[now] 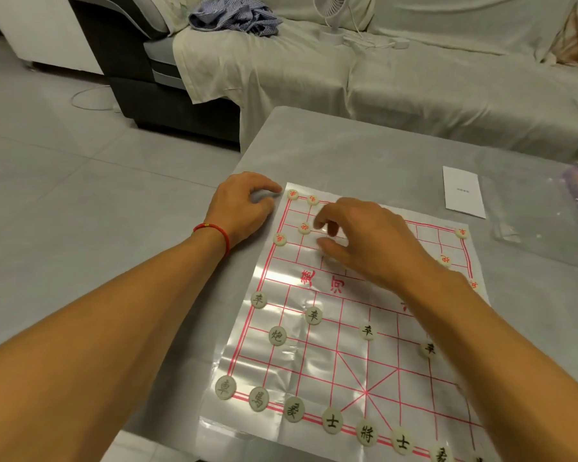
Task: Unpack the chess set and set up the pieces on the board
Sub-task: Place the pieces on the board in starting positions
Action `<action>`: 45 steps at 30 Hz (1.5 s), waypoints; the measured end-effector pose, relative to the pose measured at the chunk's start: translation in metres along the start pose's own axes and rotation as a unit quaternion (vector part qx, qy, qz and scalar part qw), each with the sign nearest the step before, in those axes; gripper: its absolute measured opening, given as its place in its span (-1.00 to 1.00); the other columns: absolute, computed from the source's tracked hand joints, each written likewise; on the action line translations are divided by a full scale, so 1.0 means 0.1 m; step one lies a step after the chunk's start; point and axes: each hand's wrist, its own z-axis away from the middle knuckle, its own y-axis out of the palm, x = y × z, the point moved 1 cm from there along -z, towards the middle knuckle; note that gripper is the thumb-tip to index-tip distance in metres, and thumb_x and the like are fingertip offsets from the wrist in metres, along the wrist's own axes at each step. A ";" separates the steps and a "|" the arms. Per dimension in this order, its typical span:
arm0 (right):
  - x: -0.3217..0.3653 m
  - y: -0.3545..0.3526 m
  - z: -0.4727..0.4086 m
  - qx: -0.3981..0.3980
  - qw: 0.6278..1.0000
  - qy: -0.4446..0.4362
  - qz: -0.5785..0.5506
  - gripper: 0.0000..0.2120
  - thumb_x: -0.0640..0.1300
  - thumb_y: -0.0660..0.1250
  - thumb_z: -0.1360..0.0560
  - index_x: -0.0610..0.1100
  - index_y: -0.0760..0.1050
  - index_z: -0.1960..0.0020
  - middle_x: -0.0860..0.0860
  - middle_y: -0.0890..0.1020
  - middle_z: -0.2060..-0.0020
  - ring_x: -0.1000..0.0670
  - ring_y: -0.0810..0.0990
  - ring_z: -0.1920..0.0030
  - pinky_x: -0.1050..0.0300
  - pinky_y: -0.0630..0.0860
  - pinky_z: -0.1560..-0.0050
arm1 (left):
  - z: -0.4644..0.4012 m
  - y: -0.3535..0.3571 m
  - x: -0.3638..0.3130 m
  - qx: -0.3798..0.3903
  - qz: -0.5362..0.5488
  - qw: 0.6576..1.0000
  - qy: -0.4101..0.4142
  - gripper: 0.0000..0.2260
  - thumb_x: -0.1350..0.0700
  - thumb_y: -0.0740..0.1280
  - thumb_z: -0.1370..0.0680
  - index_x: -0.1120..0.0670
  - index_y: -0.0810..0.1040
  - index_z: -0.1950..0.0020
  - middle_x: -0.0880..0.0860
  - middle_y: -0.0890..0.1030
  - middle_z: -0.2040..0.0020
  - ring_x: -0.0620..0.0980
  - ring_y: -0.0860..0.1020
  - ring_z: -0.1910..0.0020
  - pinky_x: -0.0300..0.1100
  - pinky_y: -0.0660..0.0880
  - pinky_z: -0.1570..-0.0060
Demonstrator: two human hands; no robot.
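A shiny plastic chess board [331, 328] with red grid lines lies on the grey table [364, 151]. Several round white pieces with black characters stand on the near rows, such as one at the near left corner [225, 387]. Red-marked pieces sit at the far side, one at the far left corner [293, 194]. My left hand [244, 203] rests on the table just beyond the board's far left corner, fingers loosely curled and holding nothing. My right hand [364, 241] hovers over the far rows beside a red piece [304, 227], fingers bent; I cannot tell whether it pinches a piece.
A white paper slip [462, 191] lies at the table's far right beside a clear plastic bag [541, 208]. A sofa under a pale sheet [381, 71] stands behind the table, with a small fan [331, 18] and crumpled blue cloth [234, 13] on it.
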 end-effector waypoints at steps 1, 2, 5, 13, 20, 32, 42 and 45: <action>-0.11 -0.05 0.08 -0.003 1.000 0.014 0.003 -0.73 0.09 0.34 -0.56 0.07 0.52 -0.23 0.11 0.60 -0.07 0.07 0.55 0.03 0.11 0.57 -0.02 | 0.00 0.00 -0.01 0.004 0.002 1.000 0.000 -0.78 0.07 0.34 -0.55 0.01 0.62 -0.17 -0.02 0.60 -0.17 -0.03 0.51 -0.16 -0.06 0.45 -0.26; -0.22 -0.10 0.16 -0.011 1.000 0.028 0.007 -0.75 0.07 0.34 -0.56 0.06 0.54 -0.21 0.10 0.60 -0.04 0.08 0.55 0.06 0.13 0.57 0.01 | 0.00 0.00 -0.01 0.007 0.007 1.000 -0.001 -0.78 0.06 0.33 -0.55 0.02 0.62 -0.18 -0.01 0.60 -0.17 -0.03 0.51 -0.15 -0.07 0.45 -0.23; -0.60 -0.24 0.40 -0.044 0.995 0.089 0.018 -0.79 0.04 0.35 -0.56 0.03 0.58 -0.17 0.08 0.62 0.00 0.10 0.52 0.16 0.20 0.49 0.12 | 0.00 0.01 -0.02 0.014 0.016 1.000 0.005 -0.77 0.05 0.31 -0.55 0.02 0.61 -0.19 -0.01 0.60 -0.16 -0.03 0.52 -0.14 -0.05 0.46 -0.21; -1.11 -0.20 0.70 -0.028 0.987 0.156 0.004 -0.75 0.05 0.35 -0.56 0.03 0.58 -0.21 0.06 0.65 -0.09 0.03 0.59 0.01 0.10 0.58 0.01 | 0.00 0.04 -0.17 -0.023 0.063 0.993 -0.098 -0.73 0.11 0.30 -0.57 0.01 0.56 -0.26 0.03 0.57 -0.22 0.03 0.50 -0.21 0.02 0.39 -0.30; -1.03 -0.17 0.50 -0.017 0.994 0.111 -0.006 -0.69 0.09 0.38 -0.54 0.03 0.58 -0.24 0.06 0.63 -0.11 0.00 0.59 -0.02 0.05 0.58 -0.08 | 0.13 0.39 -1.00 -0.072 -0.113 0.980 0.146 -0.84 0.07 0.35 -0.54 -0.03 0.62 -0.10 -0.05 0.61 0.05 -0.04 0.50 0.03 -0.13 0.48 -0.06; -1.15 -0.20 0.49 -0.024 0.994 0.101 -0.017 -0.72 0.08 0.38 -0.53 0.02 0.61 -0.20 0.04 0.64 -0.07 0.00 0.59 0.01 0.10 0.57 -0.04 | 0.23 0.80 -1.44 0.102 -0.180 0.969 0.138 -0.77 0.12 0.40 -0.53 -0.03 0.63 -0.18 0.00 0.65 -0.05 -0.11 0.45 0.12 -0.09 0.56 -0.06; -1.69 -0.45 0.52 -0.069 0.987 0.142 0.004 -0.73 0.08 0.42 -0.51 0.02 0.62 -0.17 0.03 0.63 -0.06 0.06 0.50 0.06 0.12 0.49 0.03 | 0.10 0.76 -1.59 0.087 -0.173 0.976 0.098 -0.75 0.19 0.35 -0.55 0.01 0.61 -0.21 0.05 0.63 -0.11 0.03 0.56 -0.01 -0.04 0.56 -0.12; -1.64 -0.42 0.39 -0.069 0.992 0.109 0.012 -0.73 0.11 0.42 -0.51 0.03 0.62 -0.15 0.04 0.60 -0.05 0.07 0.47 0.06 0.17 0.40 0.10 | 0.10 0.75 -1.57 0.089 -0.183 0.976 0.075 -0.70 0.24 0.38 -0.51 0.01 0.60 -0.22 0.06 0.61 -0.14 0.08 0.56 -0.07 0.03 0.55 -0.15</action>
